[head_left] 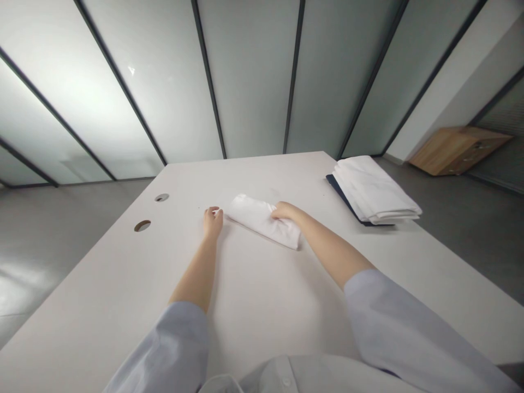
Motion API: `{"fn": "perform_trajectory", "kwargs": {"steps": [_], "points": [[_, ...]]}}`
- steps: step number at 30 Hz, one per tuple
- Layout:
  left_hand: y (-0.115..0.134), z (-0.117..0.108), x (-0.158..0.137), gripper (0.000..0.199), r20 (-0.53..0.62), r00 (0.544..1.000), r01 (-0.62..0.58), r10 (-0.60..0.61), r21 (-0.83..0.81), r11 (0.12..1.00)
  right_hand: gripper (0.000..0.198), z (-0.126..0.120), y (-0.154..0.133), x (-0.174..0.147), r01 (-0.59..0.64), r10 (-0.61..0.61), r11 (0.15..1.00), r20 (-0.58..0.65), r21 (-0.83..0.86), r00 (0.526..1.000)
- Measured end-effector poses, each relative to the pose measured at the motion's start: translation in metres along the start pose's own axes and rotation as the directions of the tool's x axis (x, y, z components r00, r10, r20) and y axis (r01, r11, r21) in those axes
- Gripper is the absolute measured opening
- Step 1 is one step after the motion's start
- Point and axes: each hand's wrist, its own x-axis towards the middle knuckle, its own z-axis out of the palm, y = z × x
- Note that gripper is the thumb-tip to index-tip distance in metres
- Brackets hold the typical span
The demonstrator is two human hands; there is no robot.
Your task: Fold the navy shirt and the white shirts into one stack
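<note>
A white folded cloth (257, 217) lies slantwise on the table in front of me, its near right corner turned toward me. My right hand (285, 210) is closed on its far right part, the thumb and fingers bunching the fabric. At the cloth's left end is my left hand (213, 222), its fingers curled toward the thumb around what looks like the tip of the fabric. The fingertips there are small and partly hidden.
A stack of folded white cloths (376, 188) rests on a dark flat piece (344, 194) at the table's right edge. Two round holes (142, 226) pierce the white table (262, 305) on the left. Frosted glass panels (254, 76) stand behind; a wooden cabinet (446, 150) is far right.
</note>
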Motion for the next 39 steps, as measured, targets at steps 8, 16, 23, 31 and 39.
{"fn": "perform_trajectory", "kwargs": {"steps": [8,16,23,31,39], "points": [[-0.004,0.000,0.000,0.014,0.013,1.000,0.000,0.000,-0.019,1.000,0.040,-0.018,0.045,0.003,-0.040,0.018,0.988,-0.149,-0.150,0.989],[-0.002,0.001,-0.003,0.016,0.039,0.999,-0.002,0.002,-0.002,1.000,0.035,-0.033,0.112,-0.007,-0.249,0.235,0.919,0.082,0.306,0.968],[-0.001,0.001,-0.003,0.016,0.036,0.999,0.008,-0.008,0.013,1.000,0.033,-0.027,0.123,-0.009,-0.311,0.191,0.698,0.251,0.645,0.949],[0.000,0.000,-0.003,0.016,0.047,0.999,-0.015,0.014,0.007,1.000,0.032,-0.023,0.122,-0.008,-0.375,0.220,0.673,0.311,0.637,0.924],[0.002,-0.001,-0.004,0.015,0.050,0.999,0.000,-0.001,0.018,1.000,0.049,-0.021,0.135,0.003,-0.244,0.184,0.807,0.164,0.537,0.969]]}}
